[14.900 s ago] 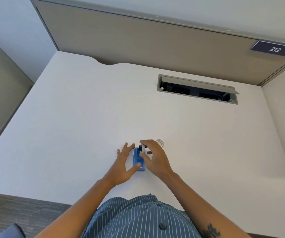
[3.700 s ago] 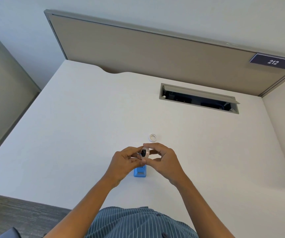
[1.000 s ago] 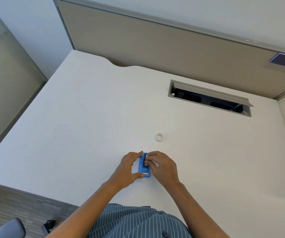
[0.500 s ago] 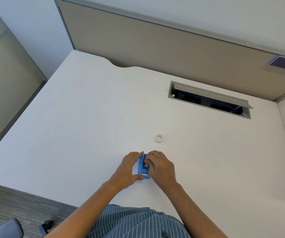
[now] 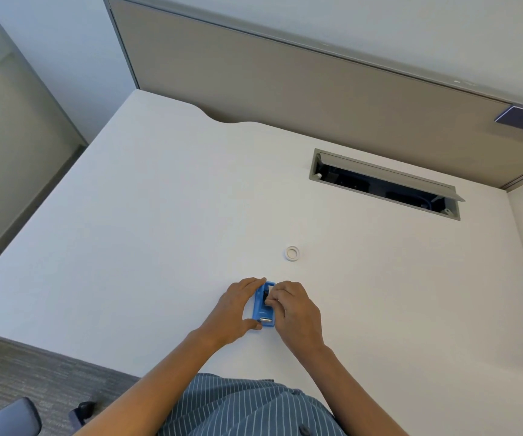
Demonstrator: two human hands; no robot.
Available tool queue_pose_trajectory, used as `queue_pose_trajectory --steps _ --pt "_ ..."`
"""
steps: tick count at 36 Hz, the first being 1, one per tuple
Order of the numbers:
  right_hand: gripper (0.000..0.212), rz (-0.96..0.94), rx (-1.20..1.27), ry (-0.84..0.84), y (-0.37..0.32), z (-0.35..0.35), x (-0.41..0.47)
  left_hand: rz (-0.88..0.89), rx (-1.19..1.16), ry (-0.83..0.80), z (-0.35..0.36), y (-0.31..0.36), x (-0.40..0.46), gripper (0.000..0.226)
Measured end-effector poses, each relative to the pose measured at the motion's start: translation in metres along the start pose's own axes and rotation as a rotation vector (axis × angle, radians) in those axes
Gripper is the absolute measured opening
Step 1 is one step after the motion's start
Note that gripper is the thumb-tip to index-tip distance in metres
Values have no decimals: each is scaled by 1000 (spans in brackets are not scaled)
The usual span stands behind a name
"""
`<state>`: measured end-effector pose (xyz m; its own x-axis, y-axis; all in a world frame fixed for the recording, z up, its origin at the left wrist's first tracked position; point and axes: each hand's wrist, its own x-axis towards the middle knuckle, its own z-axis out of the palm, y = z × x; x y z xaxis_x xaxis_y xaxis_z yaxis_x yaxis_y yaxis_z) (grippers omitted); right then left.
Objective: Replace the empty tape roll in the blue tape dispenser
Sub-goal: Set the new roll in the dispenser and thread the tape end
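The blue tape dispenser point(image 5: 260, 309) lies on the white desk point(image 5: 159, 231) near the front edge. My left hand point(image 5: 233, 313) grips its left side, thumb at the near end and fingers at the far end. My right hand point(image 5: 294, 309) rests against its right side, fingertips pressing on a dark hub with tape in the dispenser's cavity. Most of that roll is hidden by my fingers. A small white empty tape core point(image 5: 292, 253) lies flat on the desk beyond the dispenser, apart from both hands.
An open cable hatch point(image 5: 382, 184) is set into the desk at the back right. A beige partition point(image 5: 285, 73) runs along the back edge. A chair part point(image 5: 5, 416) and carpet show at the lower left.
Over the last second both hands have stayed on the dispenser; my right fingers shifted slightly over its cavity. Earlier, both hands held the roll above the dispenser.
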<state>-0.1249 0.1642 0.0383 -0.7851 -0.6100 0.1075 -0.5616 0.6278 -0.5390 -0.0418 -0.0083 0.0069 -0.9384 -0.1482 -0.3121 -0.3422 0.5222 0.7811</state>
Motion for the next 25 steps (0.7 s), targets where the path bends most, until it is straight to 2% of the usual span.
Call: queue_pose_trajectory --steps 25 --pt "18 -49 -1 37 -7 -4 -23 83 141 37 -2 -3 0 97"
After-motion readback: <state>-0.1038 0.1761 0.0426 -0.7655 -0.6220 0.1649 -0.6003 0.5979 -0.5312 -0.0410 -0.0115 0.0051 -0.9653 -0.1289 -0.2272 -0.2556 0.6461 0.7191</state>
